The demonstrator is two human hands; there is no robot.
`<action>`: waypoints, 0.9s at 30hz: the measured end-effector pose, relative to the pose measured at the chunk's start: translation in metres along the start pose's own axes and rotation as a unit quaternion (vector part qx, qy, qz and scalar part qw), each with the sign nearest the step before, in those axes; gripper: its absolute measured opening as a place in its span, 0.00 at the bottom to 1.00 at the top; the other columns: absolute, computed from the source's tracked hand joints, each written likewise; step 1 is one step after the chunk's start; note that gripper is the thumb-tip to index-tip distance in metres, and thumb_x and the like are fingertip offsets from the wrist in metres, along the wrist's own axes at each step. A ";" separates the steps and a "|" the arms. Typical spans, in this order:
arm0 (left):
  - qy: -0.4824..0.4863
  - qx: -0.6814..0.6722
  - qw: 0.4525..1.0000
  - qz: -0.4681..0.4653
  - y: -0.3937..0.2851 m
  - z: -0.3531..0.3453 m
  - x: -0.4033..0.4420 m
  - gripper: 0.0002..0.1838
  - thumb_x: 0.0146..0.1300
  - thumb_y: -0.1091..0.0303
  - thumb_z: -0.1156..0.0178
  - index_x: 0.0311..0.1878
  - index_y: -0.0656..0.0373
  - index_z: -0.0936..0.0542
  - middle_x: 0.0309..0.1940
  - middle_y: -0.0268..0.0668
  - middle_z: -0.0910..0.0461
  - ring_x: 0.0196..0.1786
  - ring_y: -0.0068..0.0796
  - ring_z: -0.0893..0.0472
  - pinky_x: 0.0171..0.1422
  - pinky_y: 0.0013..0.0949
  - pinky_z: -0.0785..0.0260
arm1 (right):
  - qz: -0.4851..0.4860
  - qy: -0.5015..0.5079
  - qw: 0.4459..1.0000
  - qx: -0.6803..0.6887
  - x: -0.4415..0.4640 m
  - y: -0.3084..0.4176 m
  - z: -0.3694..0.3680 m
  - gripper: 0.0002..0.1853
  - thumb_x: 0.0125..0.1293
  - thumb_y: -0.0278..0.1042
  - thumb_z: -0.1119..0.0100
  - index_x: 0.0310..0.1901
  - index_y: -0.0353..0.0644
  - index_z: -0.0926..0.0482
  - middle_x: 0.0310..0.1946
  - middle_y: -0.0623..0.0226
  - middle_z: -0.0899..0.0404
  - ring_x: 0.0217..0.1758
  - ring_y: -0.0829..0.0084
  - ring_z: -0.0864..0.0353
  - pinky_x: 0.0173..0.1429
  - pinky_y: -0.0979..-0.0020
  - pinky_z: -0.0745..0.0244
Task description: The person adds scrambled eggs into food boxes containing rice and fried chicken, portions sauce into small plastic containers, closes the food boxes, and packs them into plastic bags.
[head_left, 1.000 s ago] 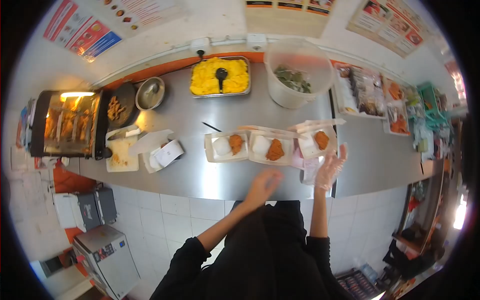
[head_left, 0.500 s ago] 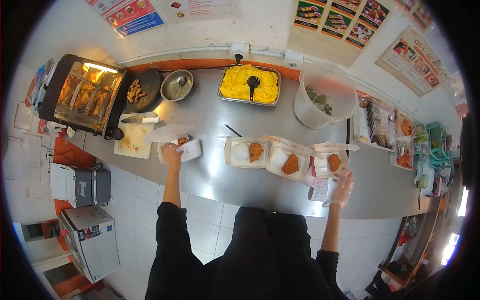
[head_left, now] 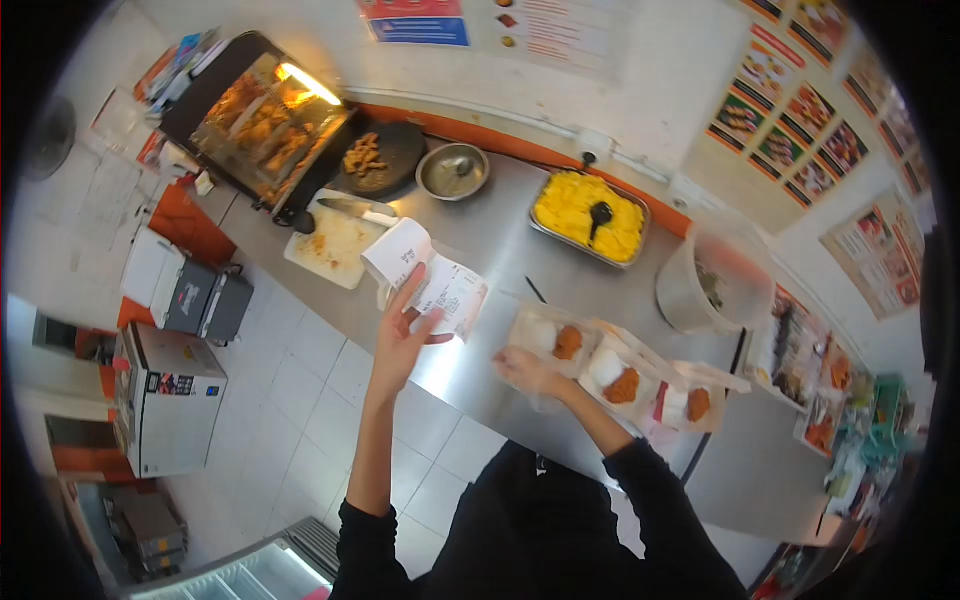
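Bare, my left hand (head_left: 403, 335) has its fingers and thumb around long printed receipts (head_left: 452, 297), raised above the counter, with one curled end standing up. My right hand (head_left: 530, 372), in a clear plastic glove, is slightly blurred beside the left food box (head_left: 522, 348). Its fingers are curled in; whatever may be in them cannot be made out. That box has white rice and a piece of fried chicken (head_left: 568, 342). The middle box (head_left: 640, 398) and right box (head_left: 675, 405) hold similar portions with their lids up.
Behind stand a tray of yellow food (head_left: 590, 215) with a black spoon, a large clear tub (head_left: 690, 290) and a metal bowl (head_left: 440, 185). To the left, a knife (head_left: 345, 207) lies on a cutting board (head_left: 330, 250) near a lit food warmer (head_left: 265, 125).
The receipts are now lifted up in my left hand. My right hand has moved left from the right box to the left box and curled its fingers. The view has turned.
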State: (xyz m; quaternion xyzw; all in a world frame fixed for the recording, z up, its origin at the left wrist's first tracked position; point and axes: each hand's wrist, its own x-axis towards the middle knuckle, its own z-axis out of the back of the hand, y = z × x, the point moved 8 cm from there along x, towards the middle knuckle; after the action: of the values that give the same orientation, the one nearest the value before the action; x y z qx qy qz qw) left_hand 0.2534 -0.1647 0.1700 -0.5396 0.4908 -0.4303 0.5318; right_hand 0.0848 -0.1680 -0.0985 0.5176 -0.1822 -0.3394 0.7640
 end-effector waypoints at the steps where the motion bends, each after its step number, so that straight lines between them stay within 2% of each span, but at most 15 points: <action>1: -0.003 0.018 1.000 -0.009 -0.015 -0.001 -0.006 0.34 0.68 0.72 0.41 0.75 0.52 0.40 0.68 0.37 0.34 0.65 0.30 0.29 0.61 0.31 0.29 | 0.062 -0.032 0.996 -0.058 0.033 0.004 -0.014 0.16 0.67 0.39 0.43 0.52 0.40 0.22 0.44 0.57 0.20 0.51 0.57 0.22 0.61 0.59 0.30; 3: -0.005 0.046 0.999 -0.028 -0.029 0.005 -0.014 0.36 0.66 0.70 0.39 0.76 0.52 0.42 0.72 0.37 0.39 0.69 0.32 0.32 0.68 0.36 0.34 | 0.076 -0.137 0.983 -0.100 0.097 0.004 -0.021 0.23 0.66 0.47 0.44 0.51 0.33 0.21 0.53 0.45 0.23 0.58 0.54 0.24 0.66 0.59 0.33; 5: -0.004 0.069 0.997 -0.043 -0.032 0.016 -0.023 0.39 0.64 0.65 0.38 0.76 0.52 0.44 0.75 0.38 0.44 0.72 0.34 0.36 0.73 0.43 0.40 | -0.051 -0.096 0.983 -0.149 0.181 -0.022 -0.034 0.26 0.64 0.50 0.44 0.52 0.33 0.22 0.54 0.43 0.24 0.59 0.52 0.25 0.66 0.58 0.33; 7: -0.028 0.181 0.979 -0.093 -0.020 0.033 -0.035 0.28 0.64 0.66 0.38 0.68 0.52 0.29 0.64 0.35 0.25 0.65 0.28 0.27 0.80 0.49 0.61 | -0.097 -0.069 0.973 -0.196 0.233 -0.036 -0.044 0.30 0.61 0.53 0.44 0.54 0.34 0.24 0.53 0.42 0.23 0.59 0.52 0.25 0.65 0.58 0.33; 8: -0.104 0.230 0.965 -0.068 -0.006 0.044 -0.044 0.17 0.66 0.64 0.40 0.57 0.55 0.19 0.50 0.33 0.16 0.52 0.26 0.22 0.79 0.48 0.56 | -0.079 -0.063 0.971 -0.218 0.251 -0.039 -0.044 0.32 0.60 0.55 0.43 0.56 0.35 0.26 0.52 0.42 0.23 0.59 0.51 0.25 0.64 0.57 0.32; 9: -0.140 0.267 0.953 -0.032 0.008 0.052 -0.058 0.14 0.67 0.65 0.41 0.53 0.55 0.17 0.47 0.33 0.15 0.47 0.26 0.22 0.78 0.44 0.53 | -0.064 -0.056 0.968 -0.237 0.263 -0.038 -0.051 0.34 0.59 0.56 0.43 0.58 0.36 0.27 0.51 0.42 0.23 0.58 0.51 0.25 0.63 0.57 0.31; 10: -0.176 0.301 0.937 0.003 0.023 0.060 -0.073 0.12 0.67 0.66 0.41 0.50 0.56 0.15 0.43 0.33 0.14 0.42 0.25 0.21 0.77 0.40 0.50 | -0.139 -0.125 0.974 -0.127 0.254 -0.027 -0.041 0.32 0.58 0.51 0.42 0.61 0.39 0.29 0.49 0.43 0.22 0.55 0.52 0.23 0.60 0.58 0.29; 11: -0.196 0.209 0.958 0.030 0.047 0.063 -0.088 0.11 0.68 0.67 0.42 0.49 0.56 0.14 0.40 0.34 0.13 0.43 0.25 0.20 0.75 0.33 0.48 | -0.195 -0.210 0.958 -0.010 0.242 -0.017 -0.032 0.32 0.58 0.45 0.41 0.63 0.42 0.31 0.46 0.45 0.20 0.52 0.53 0.21 0.56 0.58 0.26; 14: -0.182 0.012 0.981 0.068 0.087 0.047 -0.125 0.14 0.67 0.70 0.40 0.54 0.57 0.17 0.52 0.36 0.17 0.52 0.24 0.22 0.66 0.30 0.40 | -0.168 -0.287 0.943 0.009 0.249 -0.055 -0.033 0.30 0.58 0.35 0.43 0.65 0.47 0.32 0.38 0.47 0.19 0.44 0.52 0.18 0.48 0.59 0.23; 18: -0.111 -0.175 0.970 0.129 0.107 0.020 -0.153 0.19 0.64 0.74 0.38 0.59 0.58 0.21 0.62 0.39 0.26 0.62 0.26 0.28 0.64 0.31 0.38 | -0.171 -0.278 0.945 -0.028 0.244 -0.072 -0.047 0.28 0.62 0.31 0.48 0.66 0.47 0.32 0.41 0.47 0.18 0.47 0.49 0.19 0.50 0.57 0.24; 21: -0.165 -0.157 0.955 0.190 0.151 0.038 -0.167 0.21 0.64 0.76 0.39 0.61 0.58 0.23 0.63 0.40 0.30 0.68 0.30 0.33 0.72 0.32 0.44 | -0.212 -0.256 0.942 -0.051 0.206 -0.044 -0.038 0.24 0.67 0.33 0.52 0.65 0.47 0.31 0.44 0.49 0.18 0.49 0.48 0.20 0.53 0.53 0.26; 22: -0.144 -0.110 0.979 0.095 0.137 0.039 -0.158 0.22 0.65 0.77 0.41 0.63 0.58 0.24 0.65 0.39 0.32 0.71 0.33 0.37 0.75 0.34 0.50 | -0.234 -0.242 0.938 -0.085 0.192 -0.021 -0.028 0.23 0.68 0.34 0.54 0.65 0.47 0.30 0.44 0.50 0.18 0.49 0.47 0.20 0.54 0.52 0.26; 24: -0.125 -0.050 0.990 0.045 0.085 0.028 -0.141 0.23 0.64 0.77 0.40 0.64 0.59 0.25 0.65 0.39 0.32 0.71 0.33 0.37 0.75 0.34 0.49 | -0.228 -0.230 0.943 -0.082 0.159 -0.011 -0.029 0.21 0.71 0.43 0.56 0.63 0.48 0.28 0.47 0.51 0.19 0.51 0.47 0.21 0.56 0.49 0.28; 25: -0.112 -0.019 0.993 0.020 0.056 0.021 -0.131 0.24 0.64 0.77 0.40 0.64 0.59 0.25 0.66 0.39 0.33 0.71 0.33 0.37 0.75 0.34 0.48 | -0.218 -0.229 0.945 -0.082 0.146 -0.007 -0.032 0.20 0.69 0.40 0.53 0.62 0.51 0.27 0.46 0.49 0.19 0.51 0.47 0.21 0.55 0.50 0.27; 27: -0.061 -0.011 0.998 -0.012 0.027 0.005 -0.118 0.35 0.63 0.79 0.40 0.73 0.57 0.38 0.71 0.41 0.41 0.74 0.34 0.43 0.77 0.36 0.52 | -0.196 -0.215 0.955 -0.049 0.120 -0.008 -0.037 0.19 0.68 0.39 0.49 0.60 0.53 0.25 0.45 0.47 0.19 0.51 0.47 0.21 0.56 0.51 0.27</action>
State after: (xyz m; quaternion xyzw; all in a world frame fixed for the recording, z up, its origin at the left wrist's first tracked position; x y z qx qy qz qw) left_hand 0.2388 -0.0461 0.1496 -0.5767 0.4559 -0.3969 0.5496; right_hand 0.1895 -0.2301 -0.1291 0.4195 -0.2201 -0.5946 0.6496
